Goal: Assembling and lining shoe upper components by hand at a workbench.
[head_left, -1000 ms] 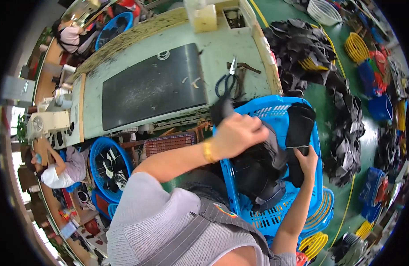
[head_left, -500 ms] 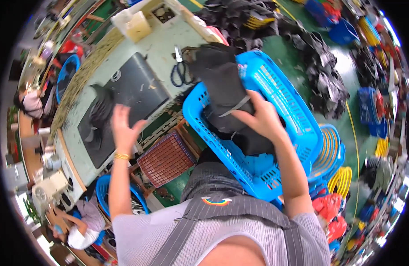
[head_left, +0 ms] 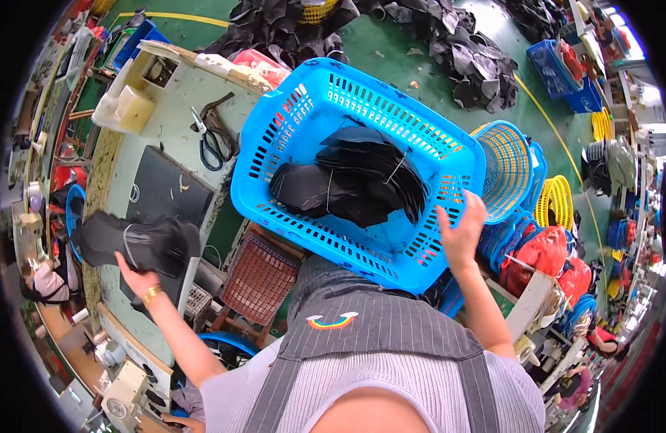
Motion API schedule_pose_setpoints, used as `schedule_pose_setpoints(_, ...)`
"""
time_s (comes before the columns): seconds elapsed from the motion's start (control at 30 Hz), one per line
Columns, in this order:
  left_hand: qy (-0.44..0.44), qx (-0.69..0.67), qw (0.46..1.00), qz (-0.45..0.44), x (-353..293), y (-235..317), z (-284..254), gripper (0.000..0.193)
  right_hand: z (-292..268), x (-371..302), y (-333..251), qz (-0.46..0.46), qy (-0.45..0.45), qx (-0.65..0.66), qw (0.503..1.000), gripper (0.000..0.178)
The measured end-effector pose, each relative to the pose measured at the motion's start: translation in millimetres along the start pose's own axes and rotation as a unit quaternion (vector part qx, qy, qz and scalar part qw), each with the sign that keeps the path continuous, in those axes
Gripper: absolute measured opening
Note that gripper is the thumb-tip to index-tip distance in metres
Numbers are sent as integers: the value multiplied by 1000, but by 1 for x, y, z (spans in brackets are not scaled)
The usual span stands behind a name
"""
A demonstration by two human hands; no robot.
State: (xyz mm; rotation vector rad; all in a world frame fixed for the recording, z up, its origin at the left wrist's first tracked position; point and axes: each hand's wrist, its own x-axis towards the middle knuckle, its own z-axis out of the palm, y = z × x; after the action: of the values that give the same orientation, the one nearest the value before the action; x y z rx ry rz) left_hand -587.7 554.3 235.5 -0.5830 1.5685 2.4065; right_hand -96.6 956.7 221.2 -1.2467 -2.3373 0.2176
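Observation:
A bundle of flat black cut pieces (head_left: 145, 242), bound with a pale band, is over the left side of the worktable. My left hand (head_left: 140, 280), with a gold bracelet at its wrist, grips the bundle at its near edge; the thumb shows and the other fingers are mostly hidden beneath it. In front of my body stands a blue plastic basket (head_left: 257, 206) with slotted sides. Banded bundles of black pieces (head_left: 365, 177) lie inside it. My right hand (head_left: 462, 232) is open at the basket's right rim, fingers apart, holding nothing.
On the pale green worktable (head_left: 178, 90) lie a dark mat (head_left: 167, 189) and black-handled scissors (head_left: 212, 148). A chair with a brown woven seat (head_left: 261, 278) stands between table and basket. More baskets (head_left: 502, 169) are stacked at right. Black scraps (head_left: 462, 61) are heaped on the floor.
My right hand has let go of a black bundle, which now lies in the basket, and moved to the right rim. My left hand has moved left and taken hold of the other bundle.

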Motion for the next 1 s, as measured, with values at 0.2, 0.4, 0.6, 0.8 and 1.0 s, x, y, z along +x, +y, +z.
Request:
schedule_pose_setpoints(0.2, 161, 525, 819, 167, 69, -51, -17, 40, 18, -76, 78, 376, -73, 284, 879, 58)
schedule_pose_setpoints(0.4, -189, 242, 928, -213, -118, -209, 87, 26, 12, -71, 67, 594, -48, 545, 590, 29)
schedule_pose_setpoints(0.6, -210, 150, 880, -400, -113, -250, 87, 32, 14, -76, 74, 596, -91, 563, 564, 42)
schedule_pose_setpoints(0.8, -202, 177, 883, -386, -77, -251, 65, 33, 3, -83, 97, 599, -99, 675, 420, 67)
schedule_pose_setpoints(1.0, -154, 189, 913, -326, -104, -249, 97, 49, 100, -133, 168, 588, -104, 602, 530, 67)
